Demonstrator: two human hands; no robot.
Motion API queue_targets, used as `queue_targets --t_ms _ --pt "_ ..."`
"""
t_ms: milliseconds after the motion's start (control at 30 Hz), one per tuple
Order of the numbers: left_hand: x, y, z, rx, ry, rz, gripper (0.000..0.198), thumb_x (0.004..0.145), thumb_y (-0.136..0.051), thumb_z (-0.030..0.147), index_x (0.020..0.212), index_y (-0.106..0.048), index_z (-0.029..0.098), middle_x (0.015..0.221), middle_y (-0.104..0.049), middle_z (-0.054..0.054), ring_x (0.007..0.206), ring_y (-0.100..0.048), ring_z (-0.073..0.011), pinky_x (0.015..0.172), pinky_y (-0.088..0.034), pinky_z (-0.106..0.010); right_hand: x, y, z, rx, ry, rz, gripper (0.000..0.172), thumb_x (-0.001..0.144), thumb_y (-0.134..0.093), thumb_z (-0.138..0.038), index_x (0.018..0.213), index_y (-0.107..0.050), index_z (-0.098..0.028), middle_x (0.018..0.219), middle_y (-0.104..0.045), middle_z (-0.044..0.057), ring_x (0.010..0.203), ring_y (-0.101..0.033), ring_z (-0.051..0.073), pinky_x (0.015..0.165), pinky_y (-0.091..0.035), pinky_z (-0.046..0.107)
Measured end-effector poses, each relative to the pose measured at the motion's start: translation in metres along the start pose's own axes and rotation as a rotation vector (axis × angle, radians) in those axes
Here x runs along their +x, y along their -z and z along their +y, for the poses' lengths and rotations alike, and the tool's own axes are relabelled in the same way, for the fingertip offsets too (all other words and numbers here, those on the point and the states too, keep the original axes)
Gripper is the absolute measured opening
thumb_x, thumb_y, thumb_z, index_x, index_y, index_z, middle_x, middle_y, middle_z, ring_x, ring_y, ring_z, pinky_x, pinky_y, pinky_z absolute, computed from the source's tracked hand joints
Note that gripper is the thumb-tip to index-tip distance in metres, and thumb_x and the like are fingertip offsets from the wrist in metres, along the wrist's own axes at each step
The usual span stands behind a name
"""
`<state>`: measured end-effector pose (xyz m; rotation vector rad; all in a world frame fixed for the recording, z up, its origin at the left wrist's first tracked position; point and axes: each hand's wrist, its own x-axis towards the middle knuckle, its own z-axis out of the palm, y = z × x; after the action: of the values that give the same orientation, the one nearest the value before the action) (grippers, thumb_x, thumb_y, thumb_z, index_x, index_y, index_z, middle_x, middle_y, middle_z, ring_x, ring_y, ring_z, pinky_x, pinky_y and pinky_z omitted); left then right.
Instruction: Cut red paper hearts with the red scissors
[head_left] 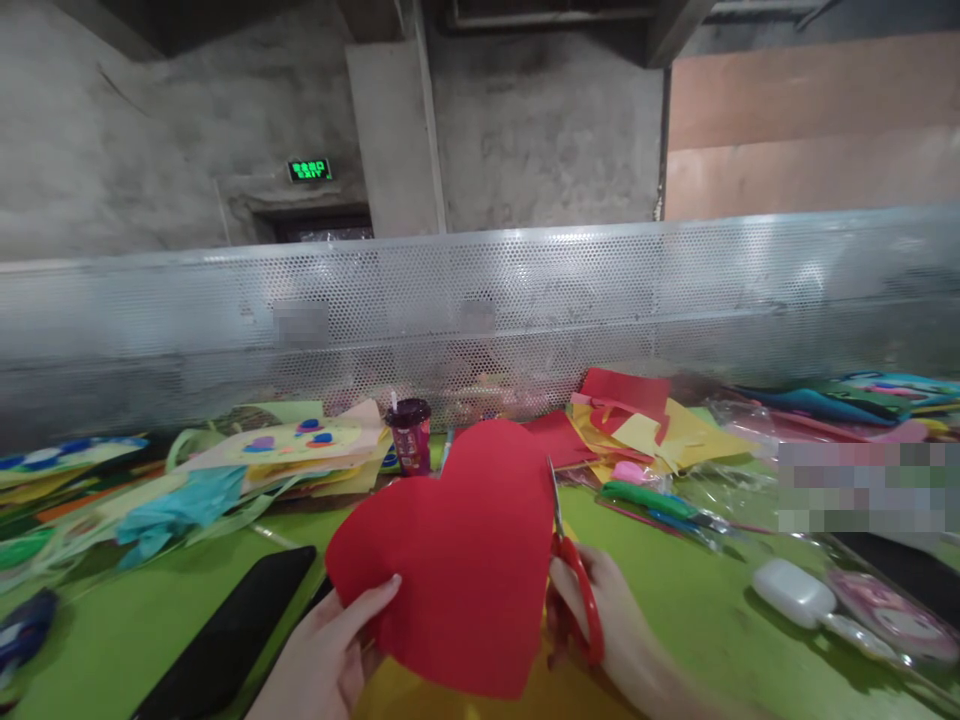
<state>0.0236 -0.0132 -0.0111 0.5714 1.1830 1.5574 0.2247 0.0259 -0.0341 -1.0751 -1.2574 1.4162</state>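
Observation:
A large red paper heart (465, 560) is held up over the table, tilted, its point toward the lower right. My left hand (337, 640) grips its lower left edge, thumb on the front and fingers behind. My right hand (600, 620) is closed around the red handles of a pair of scissors (577, 590). The scissors' blades point upward along the heart's right edge; whether they touch the paper I cannot tell. Yellow paper (450, 695) shows beneath the heart.
On the green table (675, 640) lie a black phone (232, 630), a dark lidded cup (411, 437), green-handled scissors (652, 500) and a white case (793, 592). Paper scraps (690, 435) are piled at the back, before a perforated metal panel (525, 290).

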Motion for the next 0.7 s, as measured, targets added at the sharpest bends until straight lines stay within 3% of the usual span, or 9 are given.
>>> queue_targets --t_ms 433,700 --pt "0.005 0.006 -0.002 -0.025 0.003 -0.019 0.046 0.066 -0.066 0.004 0.109 -0.056 0.018 0.088 -0.071 -0.005 0.082 -0.066 -0.0232 0.063 -0.056 -0.027 -0.002 -0.003 -0.003 0.049 -0.011 0.079 0.029 0.070 -0.054 -0.045 0.071 -0.046 -0.017 0.039 -0.045 -0.007 0.031 -0.045 0.010 0.031 -0.042 0.022" --pt "0.006 0.008 -0.002 -0.151 0.045 -0.049 0.049 0.064 -0.069 0.008 0.110 -0.056 0.022 0.092 -0.070 -0.004 0.085 -0.066 -0.0254 0.069 -0.056 -0.033 -0.004 -0.001 0.000 -0.078 0.003 0.039 0.026 0.072 -0.050 -0.043 0.075 -0.048 -0.017 0.040 -0.051 -0.004 0.031 -0.049 0.011 0.028 -0.034 0.018"
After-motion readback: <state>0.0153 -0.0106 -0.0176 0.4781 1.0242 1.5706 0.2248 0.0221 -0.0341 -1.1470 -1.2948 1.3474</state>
